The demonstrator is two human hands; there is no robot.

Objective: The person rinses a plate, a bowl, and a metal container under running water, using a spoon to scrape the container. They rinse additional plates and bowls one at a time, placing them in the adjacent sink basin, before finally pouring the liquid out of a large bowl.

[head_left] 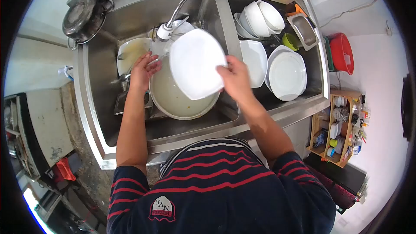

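My right hand (234,76) grips the right edge of a white squarish plate (197,64), tilted above a large round basin (184,108) of cloudy water in the left sink. Left of the plate, my left hand (146,70) is held with its fingers apart and nothing in it. A spray faucet head (164,32) hangs just above the plate's upper left. Behind my left hand lies another squarish plate (125,60) with yellowish liquid on it. More white dishes are partly hidden behind the faucet.
The right sink holds stacked white bowls (258,18), a squarish plate (254,63), round plates (288,76) and a green cup (290,41). A dark pot (83,19) sits at the left rim. The steel front edge (281,118) runs before my body.
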